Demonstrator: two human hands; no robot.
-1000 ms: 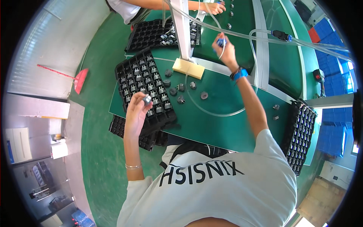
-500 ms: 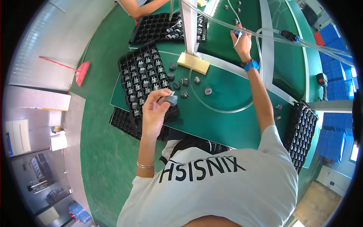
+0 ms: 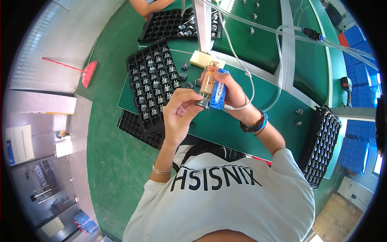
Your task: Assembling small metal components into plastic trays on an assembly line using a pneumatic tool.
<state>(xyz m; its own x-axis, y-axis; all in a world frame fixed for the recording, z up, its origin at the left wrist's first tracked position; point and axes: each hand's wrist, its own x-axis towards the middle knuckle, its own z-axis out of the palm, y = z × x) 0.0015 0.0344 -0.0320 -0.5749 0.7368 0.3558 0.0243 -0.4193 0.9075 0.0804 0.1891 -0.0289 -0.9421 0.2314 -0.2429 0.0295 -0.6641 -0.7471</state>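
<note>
My left hand (image 3: pixel 179 108) is closed in a pinch around a small dark plug part (image 3: pixel 202 103). My right hand (image 3: pixel 237 96) grips a blue tool with a clear amber end (image 3: pixel 218 93) and a white cord hanging from it. The amber end meets the plug part, with metal pins showing between the two. Left of my hands lies a black tray (image 3: pixel 150 80) filled with rows of pronged plug parts. A few loose plug parts (image 3: pixel 183 76) sit on the green table beside it, some partly hidden by my hands.
A yellow block (image 3: pixel 198 59) rests against the metal post (image 3: pixel 202 32). Another black tray (image 3: pixel 169 26) stands beyond, near a co-worker's arm (image 3: pixel 151 7). On the right is a filled black tray (image 3: pixel 322 147). Clear hoses (image 3: pixel 278 52) loop over the table (image 3: pixel 225 133).
My right hand has come back from the far conveyor with the blue tool, turning it toward my left hand. My left hand has moved slightly right, and the plug part now touches the amber end.
</note>
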